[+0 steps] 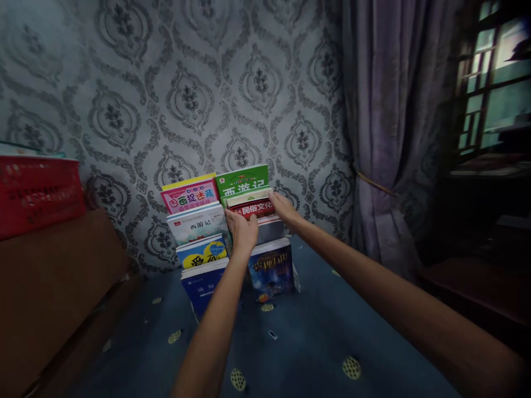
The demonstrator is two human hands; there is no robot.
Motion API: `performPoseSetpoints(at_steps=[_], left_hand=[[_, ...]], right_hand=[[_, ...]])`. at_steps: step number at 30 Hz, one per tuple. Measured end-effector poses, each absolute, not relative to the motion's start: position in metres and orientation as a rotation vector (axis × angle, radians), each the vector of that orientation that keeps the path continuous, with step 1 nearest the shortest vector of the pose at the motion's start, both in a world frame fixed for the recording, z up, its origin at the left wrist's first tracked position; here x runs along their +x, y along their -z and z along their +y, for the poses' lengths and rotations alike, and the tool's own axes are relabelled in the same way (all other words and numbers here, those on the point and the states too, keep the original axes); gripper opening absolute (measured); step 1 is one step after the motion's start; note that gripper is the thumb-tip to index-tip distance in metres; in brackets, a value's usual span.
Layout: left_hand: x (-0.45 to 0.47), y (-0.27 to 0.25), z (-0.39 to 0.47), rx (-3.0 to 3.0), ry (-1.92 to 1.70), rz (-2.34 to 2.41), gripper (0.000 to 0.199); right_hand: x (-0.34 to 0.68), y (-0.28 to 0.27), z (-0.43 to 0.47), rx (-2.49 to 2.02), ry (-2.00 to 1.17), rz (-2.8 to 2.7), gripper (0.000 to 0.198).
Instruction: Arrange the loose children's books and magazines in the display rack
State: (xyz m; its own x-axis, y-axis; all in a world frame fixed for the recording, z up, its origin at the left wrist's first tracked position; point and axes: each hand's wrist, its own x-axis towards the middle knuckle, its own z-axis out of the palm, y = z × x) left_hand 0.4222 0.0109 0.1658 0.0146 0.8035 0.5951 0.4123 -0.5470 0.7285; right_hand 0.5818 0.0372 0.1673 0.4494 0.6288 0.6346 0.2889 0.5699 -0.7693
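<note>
Both my hands are closed on the two sides of a red-covered book (258,208) with white lettering, in the right column of a stepped book rack. My left hand (241,229) grips its left edge, and my right hand (282,209) has its upper right corner. Behind it stands a green book (243,179); in front is a dark blue book (271,270). The left column holds a pink book (191,197), a pale book (199,225), a blue and yellow book (203,253) and a blue booklet (203,287). My left forearm partly hides the booklet.
The rack stands on a dark blue patterned cloth (311,342) against a wallpapered wall (224,99). At left, a red basket (39,193) rests on a brown cardboard box (53,293). A purple curtain (377,127) hangs at right, near a window (481,83).
</note>
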Motion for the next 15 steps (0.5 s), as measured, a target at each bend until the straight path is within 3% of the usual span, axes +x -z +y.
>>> performPoseSetpoints(at_steps=[15], left_hand=[[0.428, -0.165, 0.005, 1.849, -1.405, 1.518, 0.078]], right_hand=[[0.583, -0.157, 0.045, -1.079, -0.278, -1.123, 0.058]])
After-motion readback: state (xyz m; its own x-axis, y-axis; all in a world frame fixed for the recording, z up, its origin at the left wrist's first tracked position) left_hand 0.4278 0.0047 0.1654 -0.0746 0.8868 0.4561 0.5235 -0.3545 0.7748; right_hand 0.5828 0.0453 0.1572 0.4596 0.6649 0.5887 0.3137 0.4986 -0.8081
